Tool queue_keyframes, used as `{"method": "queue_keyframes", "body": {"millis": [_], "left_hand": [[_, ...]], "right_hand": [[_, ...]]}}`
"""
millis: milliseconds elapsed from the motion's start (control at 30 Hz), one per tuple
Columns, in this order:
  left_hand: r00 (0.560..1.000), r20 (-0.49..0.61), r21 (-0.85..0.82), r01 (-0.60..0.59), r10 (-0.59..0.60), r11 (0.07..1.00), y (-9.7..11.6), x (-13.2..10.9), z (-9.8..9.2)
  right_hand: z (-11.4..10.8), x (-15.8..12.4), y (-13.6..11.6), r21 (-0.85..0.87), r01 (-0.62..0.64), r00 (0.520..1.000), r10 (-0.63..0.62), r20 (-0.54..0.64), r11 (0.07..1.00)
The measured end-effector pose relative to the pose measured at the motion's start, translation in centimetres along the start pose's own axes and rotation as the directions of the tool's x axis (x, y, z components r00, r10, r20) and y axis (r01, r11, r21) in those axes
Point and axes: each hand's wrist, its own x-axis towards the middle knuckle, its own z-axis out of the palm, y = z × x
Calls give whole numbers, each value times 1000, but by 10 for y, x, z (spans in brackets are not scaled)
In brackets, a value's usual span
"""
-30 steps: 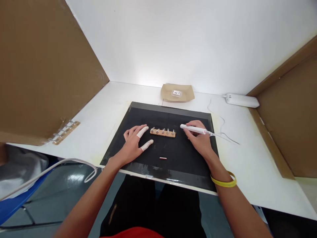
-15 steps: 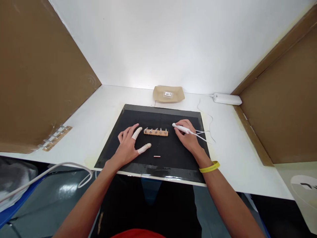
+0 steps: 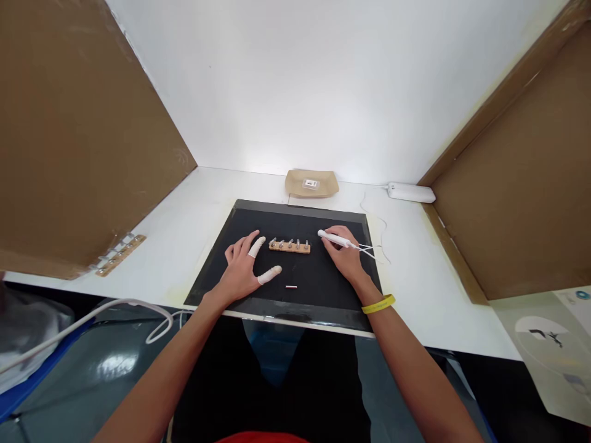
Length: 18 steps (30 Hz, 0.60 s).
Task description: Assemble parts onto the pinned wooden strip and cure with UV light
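My left hand (image 3: 244, 267) rests on the black mat (image 3: 258, 301) with its fingers spread; white finger cots cover the thumb and index finger. Just right of those fingertips lies a small wooden strip (image 3: 290, 247) bearing a row of several small clear and metal pieces. My right hand (image 3: 344, 249) is closed round a white pen-like tool (image 3: 335, 238) with a rounded tip and thin white cords at its rear. The tip points left, a short way from the strip's right end. Below the strip lies a tiny reddish-silver rod (image 3: 291, 287), touched by neither hand.
At the back stands a cardboard tray (image 3: 295, 192) with a small labelled clear box (image 3: 311, 184) in it. A white power strip (image 3: 410, 192) lies at the right wall. Another strip with clear pieces (image 3: 120, 253) leans near the left brown panel (image 3: 92, 154). A white cable (image 3: 115, 303) hangs front left.
The view has shifted slightly. Both hands keep nearly the same pose, and the wooden strip and the tiny rod stay in place on the mat.
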Motion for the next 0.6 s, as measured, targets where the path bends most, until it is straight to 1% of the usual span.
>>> {"method": "queue_keyframes", "body": {"millis": [133, 233, 400, 600], "left_hand": [[1000, 7, 4, -1, 1, 1000, 0, 0, -1], [1000, -2, 4, -21, 21, 1000, -1, -1, -1], [1000, -17, -30, -10, 10, 999, -1, -2, -3], [1000, -5, -59, 11, -11, 998, 1, -3, -5]], "right_hand": [[-6, 0, 0, 134, -124, 992, 120, 38, 983], [-12, 3, -4, 227, -195, 980, 181, 79, 954], [-17, 4, -13, 351, -286, 956, 239, 170, 892], [-16, 3, -19, 411, -354, 933, 285, 221, 840]]}}
